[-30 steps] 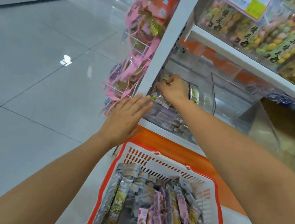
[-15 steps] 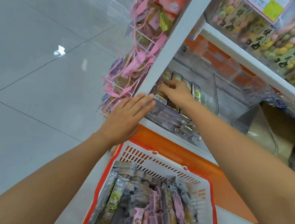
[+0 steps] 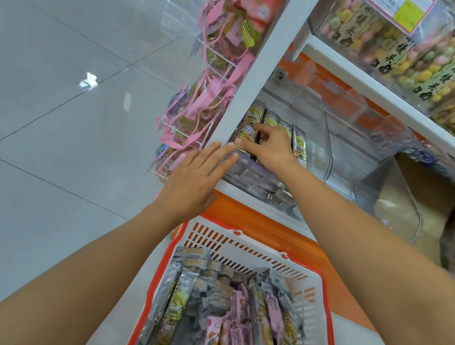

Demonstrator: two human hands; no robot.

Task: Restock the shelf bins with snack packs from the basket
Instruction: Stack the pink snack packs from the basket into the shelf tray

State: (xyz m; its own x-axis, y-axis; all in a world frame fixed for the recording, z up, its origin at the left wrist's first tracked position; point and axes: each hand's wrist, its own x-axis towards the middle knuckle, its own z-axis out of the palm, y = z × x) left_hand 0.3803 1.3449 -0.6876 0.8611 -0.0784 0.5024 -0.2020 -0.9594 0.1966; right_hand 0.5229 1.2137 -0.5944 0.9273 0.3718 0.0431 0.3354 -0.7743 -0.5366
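Observation:
A white basket with a red rim stands on the floor below me, full of long silver, yellow-green and pink snack packs. In the clear shelf bin lies a row of yellow-green packs. My right hand reaches into that bin and rests on the row, fingers bent over the packs and thumb along their near ends. My left hand is flat with straight fingers, its fingertips at the bin's front left corner beside the white shelf post. It holds nothing.
A wire rack of pink-ribboned packets hangs on the post's left side. An upper shelf carries bags of coloured sweets. Further clear bins sit to the right. Grey tiled floor stretches left.
My right hand slid slightly along the row of packs in the bin. My left hand stayed by the bin's front corner. The view tilted down a little.

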